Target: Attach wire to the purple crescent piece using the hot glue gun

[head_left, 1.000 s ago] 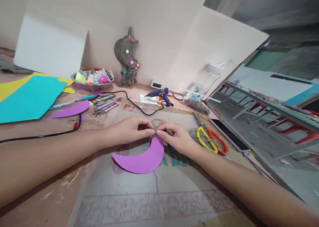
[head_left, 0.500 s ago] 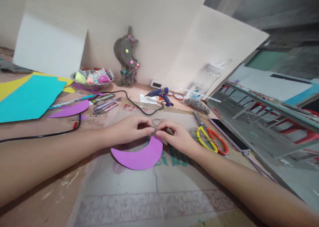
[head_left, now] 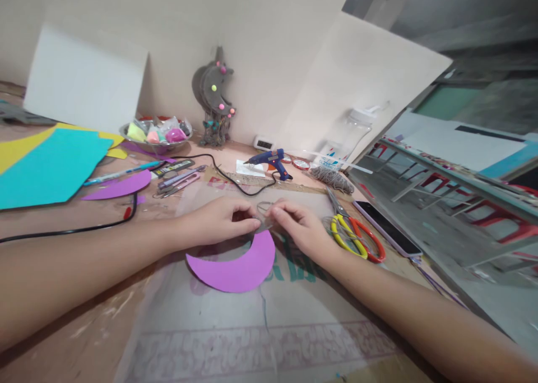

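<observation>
A purple crescent cutout [head_left: 239,268] lies over the plastic-covered work surface, its upper tip wrapped in grey yarn [head_left: 264,206]. My left hand [head_left: 222,220] pinches that wrapped tip between thumb and fingers. Just to the right, my right hand [head_left: 296,223] is closed in a pinch on the grey yarn, a short way from the tip. A loop of the yarn shows between and behind the two hands. The fingertips partly hide the wrapped end.
Behind the hands are a blue glue gun [head_left: 269,158] with its black cord and a grey yarn bundle [head_left: 332,179]. Scissors [head_left: 348,226] and a phone [head_left: 386,227] lie right. Left are a clay bowl [head_left: 155,145], pens and a turquoise sheet [head_left: 50,167]. A decorated moon [head_left: 214,97] stands at the wall.
My right hand has moved slightly right and up, away from the crescent's tip, with the yarn. The left hand keeps its pinch; the crescent has shifted slightly.
</observation>
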{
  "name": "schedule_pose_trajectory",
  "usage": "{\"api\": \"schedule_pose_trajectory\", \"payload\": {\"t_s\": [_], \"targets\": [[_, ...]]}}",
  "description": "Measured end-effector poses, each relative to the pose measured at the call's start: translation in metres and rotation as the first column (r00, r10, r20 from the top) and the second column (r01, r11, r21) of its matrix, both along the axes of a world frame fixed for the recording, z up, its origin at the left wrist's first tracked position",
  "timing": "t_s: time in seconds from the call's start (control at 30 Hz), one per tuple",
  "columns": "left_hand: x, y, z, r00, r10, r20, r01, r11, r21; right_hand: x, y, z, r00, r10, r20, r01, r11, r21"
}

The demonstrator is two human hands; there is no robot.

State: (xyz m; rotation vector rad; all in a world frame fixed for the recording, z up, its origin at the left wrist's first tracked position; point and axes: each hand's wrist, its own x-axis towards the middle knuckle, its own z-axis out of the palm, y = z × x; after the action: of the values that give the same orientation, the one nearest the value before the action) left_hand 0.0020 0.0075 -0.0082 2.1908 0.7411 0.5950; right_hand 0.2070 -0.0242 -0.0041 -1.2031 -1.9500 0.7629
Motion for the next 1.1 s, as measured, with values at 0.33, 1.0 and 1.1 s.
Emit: {"api": "schedule_pose_trajectory", "payload": {"t_s": [0.33,1.0,1.1], "targets": [[-0.002,-0.011,0.001,0.99,-0.031,-0.138,0.057,0.981,0.187,0.015,0.011,0.0,0.966,-0.224,-0.132,0.233,0.97,0.065],[-0.001,-0.007,-0.006,0.994,0.021,-0.111,0.011,0.961,0.276,-0.028,0.043,0.044,0.778,0.161,0.607,-0.369,0.899,0.235],[-0.001,-0.006,-0.006,0.995,0.015,-0.103,0.011,0.969,0.248,-0.069,0.076,0.042,0.705,0.181,0.686,-0.512,0.799,0.316]]}}
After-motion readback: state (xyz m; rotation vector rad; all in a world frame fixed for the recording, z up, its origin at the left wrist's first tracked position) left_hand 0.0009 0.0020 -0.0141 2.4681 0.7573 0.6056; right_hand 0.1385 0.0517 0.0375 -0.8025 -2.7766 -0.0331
